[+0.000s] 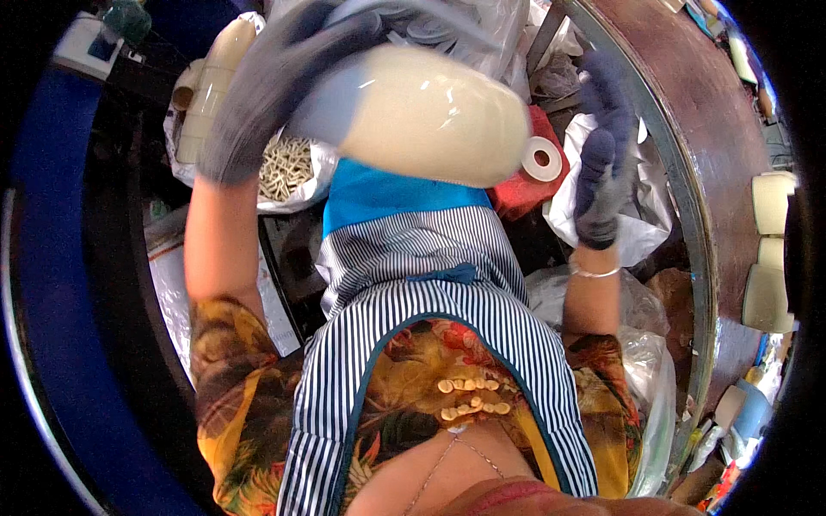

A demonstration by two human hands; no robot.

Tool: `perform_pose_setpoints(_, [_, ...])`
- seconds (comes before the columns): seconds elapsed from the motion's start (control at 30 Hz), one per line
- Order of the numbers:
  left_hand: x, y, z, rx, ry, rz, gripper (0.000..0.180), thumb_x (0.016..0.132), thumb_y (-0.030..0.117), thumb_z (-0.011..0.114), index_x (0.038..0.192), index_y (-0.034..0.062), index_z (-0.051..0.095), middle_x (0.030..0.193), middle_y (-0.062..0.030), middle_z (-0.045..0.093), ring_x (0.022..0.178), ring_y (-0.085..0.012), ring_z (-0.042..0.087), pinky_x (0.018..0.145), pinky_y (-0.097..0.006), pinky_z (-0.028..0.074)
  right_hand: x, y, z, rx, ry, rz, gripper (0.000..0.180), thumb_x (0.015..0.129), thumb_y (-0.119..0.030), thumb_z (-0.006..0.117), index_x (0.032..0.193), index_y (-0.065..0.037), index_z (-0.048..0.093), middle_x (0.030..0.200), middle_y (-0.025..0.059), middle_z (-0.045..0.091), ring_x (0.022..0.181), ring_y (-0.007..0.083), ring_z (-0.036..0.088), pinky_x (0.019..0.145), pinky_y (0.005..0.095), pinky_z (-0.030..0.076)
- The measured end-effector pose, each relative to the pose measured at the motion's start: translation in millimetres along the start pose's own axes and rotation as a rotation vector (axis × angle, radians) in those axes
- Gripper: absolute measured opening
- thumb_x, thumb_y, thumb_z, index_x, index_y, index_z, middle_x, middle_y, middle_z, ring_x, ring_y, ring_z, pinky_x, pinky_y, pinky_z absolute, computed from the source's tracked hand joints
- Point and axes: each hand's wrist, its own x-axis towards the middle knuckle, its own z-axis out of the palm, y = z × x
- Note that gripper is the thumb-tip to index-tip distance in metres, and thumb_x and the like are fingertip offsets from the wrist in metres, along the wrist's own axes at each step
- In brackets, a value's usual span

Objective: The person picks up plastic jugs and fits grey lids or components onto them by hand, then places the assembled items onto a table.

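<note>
A glossy cream, rounded oblong piece point(439, 116), smooth like a moulded shell, is held up in front of my lap. My left hand point(275, 95), in a dark grey-blue glove, grips its left end. That hand is smeared by motion, and a blurred blue-grey patch covers the piece there. To the right, apart from the piece, my right hand point(602, 155) is raised in a similar glove. Its thumb stands off from its blurred fingers, and I see nothing held in it. A white paper or plastic wrap point(645, 215) lies just behind and below it.
At the left, a white sack holds stacked cream curved pieces point(211, 99); beside it is a bag of pale short cords point(286, 169). A white tape roll point(542, 159) lies on red material. A brown table point(688, 112) curves along the right, with cream pieces point(770, 284) at its far side.
</note>
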Motion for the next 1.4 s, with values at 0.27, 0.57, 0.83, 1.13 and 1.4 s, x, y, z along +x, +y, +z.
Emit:
perform_pose_setpoints(0.27, [59, 43, 76, -1.738, -0.070, -0.731, 0.037, 0.097, 0.030, 0.050, 0.121, 0.0025, 0.056, 0.114, -0.0149, 0.060, 0.100, -0.0246, 0.060, 0.093, -0.036, 0.048, -52, -133, -196, -0.425, 0.635, -0.308, 0.037, 0.095, -0.025, 0.057, 0.123, -0.002, 0.053, 0.105, 0.0078, 0.059, 0.091, 0.0164, 0.058, 0.082, 0.0301, 0.049])
perform_pose_setpoints(0.57, [-106, 42, 262, -2.255, 0.306, -1.452, 0.048, 0.098, 0.038, 0.043, 0.128, 0.0015, 0.050, 0.132, -0.0158, 0.053, 0.121, -0.0272, 0.051, 0.109, -0.039, 0.037, -99, -232, -362, -0.477, 1.316, -0.667, 0.035, 0.092, -0.031, 0.061, 0.108, 0.000, 0.063, 0.075, 0.0044, 0.061, 0.071, 0.0173, 0.059, 0.067, 0.0317, 0.051])
perform_pose_setpoints(0.83, [-237, -53, 199, -1.470, 0.462, -1.049, 0.047, 0.100, 0.031, 0.039, 0.138, 0.0026, 0.044, 0.138, -0.0151, 0.050, 0.125, -0.0244, 0.049, 0.105, -0.037, 0.038, -30, -170, -248, -1.279, 1.027, -0.673, 0.057, 0.089, -0.033, 0.065, 0.126, 0.008, 0.049, 0.121, 0.0190, 0.059, 0.110, 0.0273, 0.057, 0.096, 0.0378, 0.044])
perform_pose_setpoints(1.13, [-465, 130, 99, -0.908, 1.326, -1.644, 0.026, 0.092, 0.028, 0.058, 0.105, 0.0060, 0.056, 0.102, -0.0083, 0.061, 0.084, -0.0228, 0.059, 0.071, -0.035, 0.049, -24, 142, 19, 0.741, 0.030, 0.431, 0.047, 0.102, -0.017, 0.037, 0.146, 0.000, 0.031, 0.149, 0.0124, 0.037, 0.133, 0.0238, 0.039, 0.112, 0.0348, 0.031])
perform_pose_setpoints(1.4, [-488, 146, 22, 0.201, 1.889, -2.260, 0.099, 0.073, 0.050, 0.078, 0.145, 0.0041, 0.029, 0.149, -0.0199, 0.030, 0.135, -0.0343, 0.033, 0.109, -0.051, 0.029, 24, 62, 25, -0.279, -0.157, 0.091, 0.047, 0.102, -0.029, 0.043, 0.141, -0.003, 0.041, 0.142, 0.0106, 0.046, 0.125, 0.0263, 0.049, 0.103, 0.0356, 0.040])
